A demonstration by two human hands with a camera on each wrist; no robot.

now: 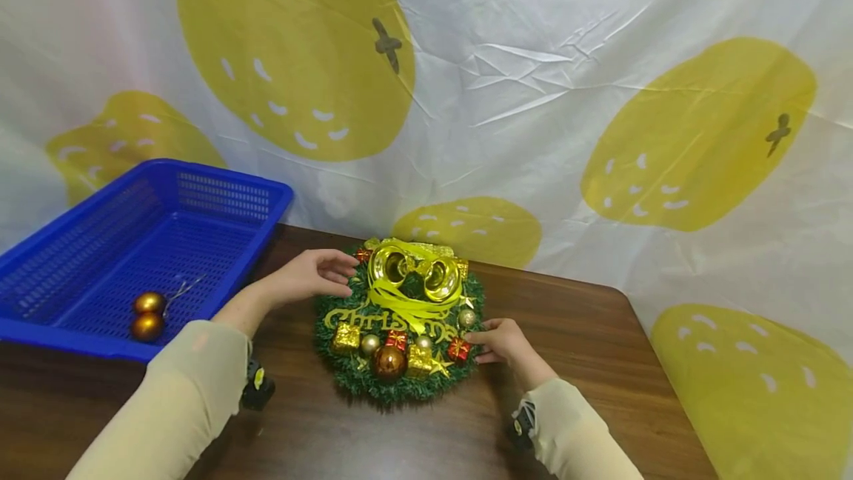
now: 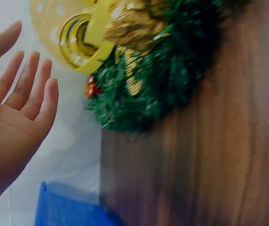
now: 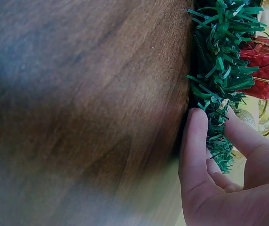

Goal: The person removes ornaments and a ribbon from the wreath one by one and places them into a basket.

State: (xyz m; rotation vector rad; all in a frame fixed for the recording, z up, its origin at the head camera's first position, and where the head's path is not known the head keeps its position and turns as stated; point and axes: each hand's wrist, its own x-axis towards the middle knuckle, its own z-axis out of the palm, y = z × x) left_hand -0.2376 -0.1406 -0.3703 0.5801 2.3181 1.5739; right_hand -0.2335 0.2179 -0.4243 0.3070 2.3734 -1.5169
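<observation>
A green tinsel Christmas wreath point(image 1: 383, 392) lies on the brown table. Gold bells point(image 1: 443, 281) with a yellow ribbon point(image 1: 416, 308) cover its far part. Across the middle runs gold "Christmas" lettering point(image 1: 341, 319), partly hidden; below it are small gift boxes and a brown bauble point(image 1: 389, 363). My right hand point(image 1: 504, 343) pinches the wreath's right rim between thumb and fingers, near a red gift box point(image 3: 261, 66). At the upper left side, my left hand point(image 1: 313, 272) has its fingers loosely extended; the left wrist view shows them apart from the greenery point(image 2: 134, 106).
A blue perforated basket point(image 1: 266, 206) stands at the left, holding two copper-coloured baubles point(image 1: 148, 317) with thin wire. A white curtain point(image 1: 506, 117) with yellow fruit prints hangs behind the table point(image 1: 573, 376). The table's right edge slopes toward the front.
</observation>
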